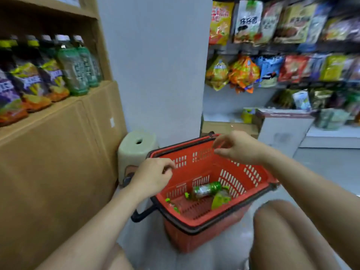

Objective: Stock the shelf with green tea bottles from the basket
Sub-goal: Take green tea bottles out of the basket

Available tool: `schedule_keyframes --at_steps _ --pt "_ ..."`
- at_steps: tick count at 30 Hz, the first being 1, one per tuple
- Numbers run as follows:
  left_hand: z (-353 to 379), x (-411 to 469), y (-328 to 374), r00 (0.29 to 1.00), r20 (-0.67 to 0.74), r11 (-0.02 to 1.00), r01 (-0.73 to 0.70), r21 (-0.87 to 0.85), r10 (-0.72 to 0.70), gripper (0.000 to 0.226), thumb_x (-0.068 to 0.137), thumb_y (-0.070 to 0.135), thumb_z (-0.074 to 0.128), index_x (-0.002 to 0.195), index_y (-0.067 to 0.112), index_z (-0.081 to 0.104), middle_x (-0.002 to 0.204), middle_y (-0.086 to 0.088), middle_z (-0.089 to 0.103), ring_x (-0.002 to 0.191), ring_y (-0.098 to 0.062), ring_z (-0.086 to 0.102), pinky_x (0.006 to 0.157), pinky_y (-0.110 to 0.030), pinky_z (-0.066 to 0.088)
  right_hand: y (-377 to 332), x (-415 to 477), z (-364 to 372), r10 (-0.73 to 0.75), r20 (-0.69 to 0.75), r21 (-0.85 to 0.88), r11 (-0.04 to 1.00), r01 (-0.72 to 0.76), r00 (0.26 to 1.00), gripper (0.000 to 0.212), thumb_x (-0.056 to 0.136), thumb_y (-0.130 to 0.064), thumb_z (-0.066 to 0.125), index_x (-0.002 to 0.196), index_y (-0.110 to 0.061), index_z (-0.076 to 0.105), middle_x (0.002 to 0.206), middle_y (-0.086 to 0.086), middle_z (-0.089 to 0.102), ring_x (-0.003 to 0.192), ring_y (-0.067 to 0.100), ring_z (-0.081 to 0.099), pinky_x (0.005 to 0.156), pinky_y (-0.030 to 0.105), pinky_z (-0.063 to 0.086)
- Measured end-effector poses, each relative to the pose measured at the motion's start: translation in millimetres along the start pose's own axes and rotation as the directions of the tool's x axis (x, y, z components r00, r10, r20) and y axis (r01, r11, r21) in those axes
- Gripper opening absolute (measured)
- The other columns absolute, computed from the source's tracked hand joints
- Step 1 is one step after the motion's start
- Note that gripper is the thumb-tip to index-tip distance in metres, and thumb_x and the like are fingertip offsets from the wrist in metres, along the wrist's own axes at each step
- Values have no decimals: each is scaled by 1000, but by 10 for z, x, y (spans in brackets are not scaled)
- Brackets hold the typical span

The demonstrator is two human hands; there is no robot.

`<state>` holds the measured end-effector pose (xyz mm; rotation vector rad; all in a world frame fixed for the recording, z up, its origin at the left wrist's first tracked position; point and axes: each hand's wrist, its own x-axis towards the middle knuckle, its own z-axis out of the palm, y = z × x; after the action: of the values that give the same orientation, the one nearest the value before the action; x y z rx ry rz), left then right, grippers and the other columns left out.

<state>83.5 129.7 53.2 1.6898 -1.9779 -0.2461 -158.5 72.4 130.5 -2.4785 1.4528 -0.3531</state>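
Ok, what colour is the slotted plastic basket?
The slotted plastic basket is red, black-rimmed; head view.

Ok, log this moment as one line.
left hand: empty, over basket rim | right hand: empty, above basket | basket: green tea bottles lying inside | shelf: upright bottles standing
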Motion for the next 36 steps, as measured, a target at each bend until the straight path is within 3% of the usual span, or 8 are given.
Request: schedule_keyframes --at_steps 4,11,17,24,26,29,32,36 --pt "334 335 199 998 66 999 -6 -37 9 22 87 20 54 98 28 71 107 12 70 103 -7 61 93 -25 45 445 -22 231 87 53 107 990 -92 995 15 88 -25 64 101 -20 71 87 -12 66 73 -2 59 76 21 47" --pt "1244 1081 101 967 239 996 90 2 -88 26 87 15 54 108 22 67 108 4 69 100 -15 62 91 -31 49 1359 540 903 205 205 127 964 -234 957 23 88 -22 64 109 -14 68 96 -2 65 90 13 61 78 19 40" --pt "2606 1415 -546 805 507 951 263 162 -309 43 85 17 54 128 21 51 126 -11 62 116 -31 56 92 -34 47 1827 1096 1637 303 294 228 899 -374 907 52 87 -21 63 136 -16 47 124 7 62 108 22 59 84 19 38" --pt "3810 1538 -1368 664 592 883 416 215 -457 66 86 36 51 146 25 26 144 -11 46 130 -32 45 105 -46 39 2187 1311 2085 306 262 374 842 -389 915 63 88 -22 65 142 -29 34 113 -9 58 99 13 59 84 26 47" --pt "3979 1588 -1479 628 587 848 483 221 -511 68 86 44 56 144 24 27 138 -12 52 125 -32 51 103 -43 41 2234 1375 2102 312 228 413 827 -382 922 59 88 -22 64 140 -30 37 104 -12 55 89 10 58 77 23 46" --pt "4163 1623 -1490 617 538 801 558 215 -574 56 82 39 69 130 19 49 123 -10 64 114 -29 59 92 -29 44 2305 1393 2205 297 290 316 867 -384 910 59 88 -25 63 141 -31 36 117 -4 58 98 14 57 82 25 43" --pt "4143 1623 -1368 675 570 880 417 229 -469 51 81 36 71 125 16 56 120 -9 66 110 -27 61 87 -25 43 2419 1375 2294 316 369 231 880 -416 874 67 87 -25 64 145 -30 30 131 4 56 105 20 59 90 28 45" --pt "3663 1991 -993 791 560 957 109 268 -247 43 83 36 67 114 11 49 106 -15 66 98 -34 63 81 -37 51 2482 1380 2340 331 403 223 869 -442 853 85 82 -20 70 149 -31 18 140 8 47 104 21 57 86 29 44"
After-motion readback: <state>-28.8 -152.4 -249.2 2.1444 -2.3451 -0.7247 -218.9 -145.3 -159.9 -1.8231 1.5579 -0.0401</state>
